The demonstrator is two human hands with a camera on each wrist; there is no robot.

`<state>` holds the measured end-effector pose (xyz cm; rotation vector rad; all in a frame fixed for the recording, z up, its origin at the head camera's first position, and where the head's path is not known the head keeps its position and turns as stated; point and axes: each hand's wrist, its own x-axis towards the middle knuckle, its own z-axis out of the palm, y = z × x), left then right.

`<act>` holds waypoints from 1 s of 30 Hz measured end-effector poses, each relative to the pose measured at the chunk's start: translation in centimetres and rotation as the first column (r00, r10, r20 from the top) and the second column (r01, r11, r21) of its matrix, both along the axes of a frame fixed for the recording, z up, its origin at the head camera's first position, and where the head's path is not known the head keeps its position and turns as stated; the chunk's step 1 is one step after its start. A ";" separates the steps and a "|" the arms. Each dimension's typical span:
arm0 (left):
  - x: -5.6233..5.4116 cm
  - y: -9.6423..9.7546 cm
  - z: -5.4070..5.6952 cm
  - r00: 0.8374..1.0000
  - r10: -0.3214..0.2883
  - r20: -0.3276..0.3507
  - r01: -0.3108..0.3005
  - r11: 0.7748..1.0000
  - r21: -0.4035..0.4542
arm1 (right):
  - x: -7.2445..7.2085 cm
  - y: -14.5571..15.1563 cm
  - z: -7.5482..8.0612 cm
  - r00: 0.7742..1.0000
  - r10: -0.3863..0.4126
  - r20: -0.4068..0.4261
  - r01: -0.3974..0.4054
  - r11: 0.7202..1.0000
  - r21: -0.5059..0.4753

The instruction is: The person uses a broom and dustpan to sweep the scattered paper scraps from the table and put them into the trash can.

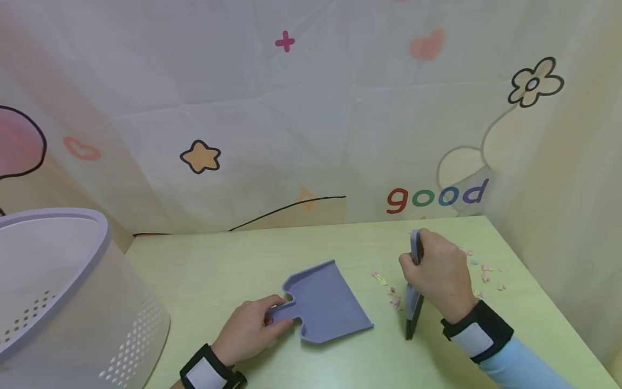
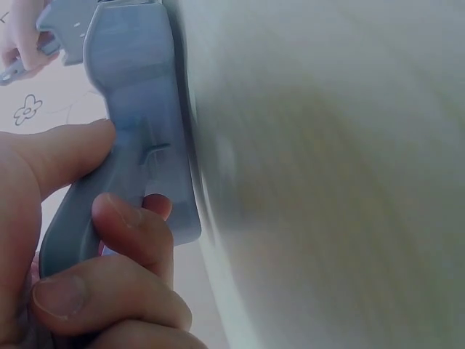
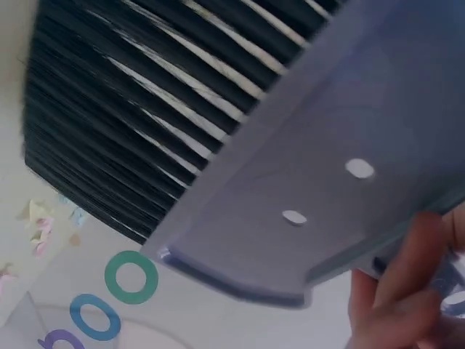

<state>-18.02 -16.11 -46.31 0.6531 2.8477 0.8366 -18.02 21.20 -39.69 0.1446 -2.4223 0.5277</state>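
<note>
My left hand (image 1: 252,330) grips the short handle of a blue-grey dustpan (image 1: 326,305), which lies on the table with its wide edge turned right. In the left wrist view the fingers (image 2: 120,283) curl round that handle. My right hand (image 1: 439,275) holds a small hand brush (image 1: 414,302) upright by its handle, right of the dustpan. Dark bristles (image 3: 145,109) fill much of the right wrist view. Paper scraps (image 1: 394,300) lie between dustpan and brush. More scraps (image 1: 486,275) are scattered to the right of the right hand.
A white perforated laundry basket (image 1: 141,324) with a lilac rim stands at the left. The pale table (image 1: 218,259) ends at a printed curtain (image 1: 311,135) behind, and its right edge runs beside another cloth.
</note>
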 end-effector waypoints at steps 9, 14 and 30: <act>-0.1 0.1 0.0 1.000 -0.003 0.006 0.003 1.000 0.000 | -2.6 -1.7 -0.2 1.000 0.009 -0.027 -0.009 1.000 -0.018; -0.2 0.2 -0.1 1.000 -0.005 0.015 0.005 1.000 0.015 | -3.8 -2.6 0.0 1.000 0.008 0.012 -0.007 0.999 -0.035; -0.1 -0.1 0.0 1.000 0.000 0.017 0.000 1.000 0.018 | -2.6 -1.2 2.6 0.990 0.117 0.078 -0.119 0.993 0.021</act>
